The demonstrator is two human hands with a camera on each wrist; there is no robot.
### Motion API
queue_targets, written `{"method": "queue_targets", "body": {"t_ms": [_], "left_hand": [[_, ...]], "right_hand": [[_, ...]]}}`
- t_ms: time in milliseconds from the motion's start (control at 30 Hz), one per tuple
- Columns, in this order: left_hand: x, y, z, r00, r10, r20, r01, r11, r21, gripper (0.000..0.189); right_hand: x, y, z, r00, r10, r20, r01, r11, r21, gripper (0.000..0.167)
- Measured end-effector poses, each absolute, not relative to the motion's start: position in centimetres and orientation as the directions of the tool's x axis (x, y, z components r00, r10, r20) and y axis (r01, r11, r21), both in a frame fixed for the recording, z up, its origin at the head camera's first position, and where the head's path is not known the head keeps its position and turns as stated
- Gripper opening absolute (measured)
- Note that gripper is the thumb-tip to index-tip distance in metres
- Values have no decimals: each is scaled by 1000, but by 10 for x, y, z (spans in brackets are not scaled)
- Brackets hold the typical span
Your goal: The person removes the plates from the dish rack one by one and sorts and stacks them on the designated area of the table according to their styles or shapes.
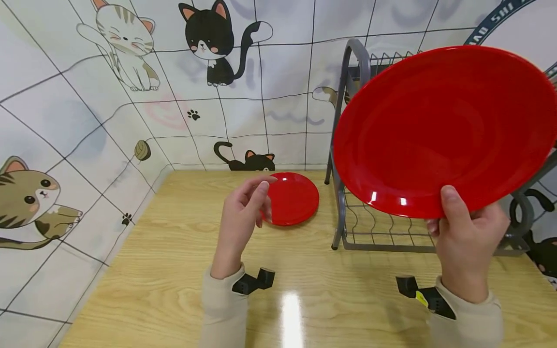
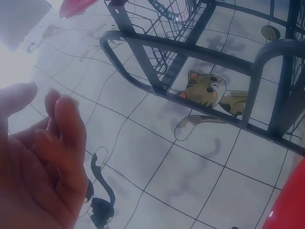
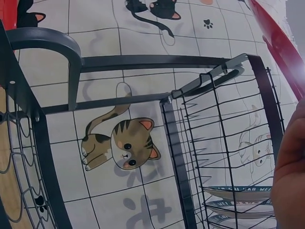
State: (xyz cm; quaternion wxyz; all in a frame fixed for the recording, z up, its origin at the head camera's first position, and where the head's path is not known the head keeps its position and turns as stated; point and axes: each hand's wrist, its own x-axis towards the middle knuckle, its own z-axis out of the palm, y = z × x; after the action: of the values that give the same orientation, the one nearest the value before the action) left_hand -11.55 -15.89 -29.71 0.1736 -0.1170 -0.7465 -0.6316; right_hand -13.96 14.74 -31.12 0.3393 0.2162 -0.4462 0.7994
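My right hand point(image 1: 470, 246) grips a large red plate point(image 1: 439, 125) by its lower rim, the thumb lying over the front face. The plate is raised and tilted in front of the grey dish rack point(image 1: 383, 247), hiding much of it. My left hand point(image 1: 243, 212), fingers loosely bent, holds nothing. It overlaps the left edge of another red plate point(image 1: 298, 200), which lies on the table by the wall. In the left wrist view the left hand's fingers point(image 2: 71, 129) show with only air between them.
The rack has two wire tiers and stands at the back right. Several patterned plates point(image 3: 238, 193) sit inside its wire basket. A wooden table point(image 1: 165, 290) meets tiled-pattern walls with cartoon cats at the back and left. A round, lettered plate edge point(image 1: 496, 21) shows at the upper right.
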Motion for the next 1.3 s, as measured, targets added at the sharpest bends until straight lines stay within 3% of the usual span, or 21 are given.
{"method": "queue_targets", "body": {"t_ms": [267, 433, 767, 967, 1300], "left_hand": [[-110, -155, -290, -900, 12, 437, 427, 234, 873, 23], [-108, -151, -289, -891, 74, 448, 452, 254, 855, 20], [-115, -145, -306, -806, 134, 576, 591, 233, 773, 14], [-119, -147, -312, -735, 122, 667, 676, 220, 703, 19], [-123, -147, -319, -759, 126, 639, 646, 265, 716, 21]], "right_hand": [[-141, 139, -317, -715, 324, 619, -699, -303, -648, 25], [-139, 131, -319, -733, 228, 641, -680, -250, -689, 23], [-140, 115, -323, -662, -3, 749, -748, -52, -661, 19], [-142, 113, -324, -676, -10, 737, -736, -22, -676, 19], [-139, 116, -327, -733, -24, 680, -680, -9, -733, 26]]}}
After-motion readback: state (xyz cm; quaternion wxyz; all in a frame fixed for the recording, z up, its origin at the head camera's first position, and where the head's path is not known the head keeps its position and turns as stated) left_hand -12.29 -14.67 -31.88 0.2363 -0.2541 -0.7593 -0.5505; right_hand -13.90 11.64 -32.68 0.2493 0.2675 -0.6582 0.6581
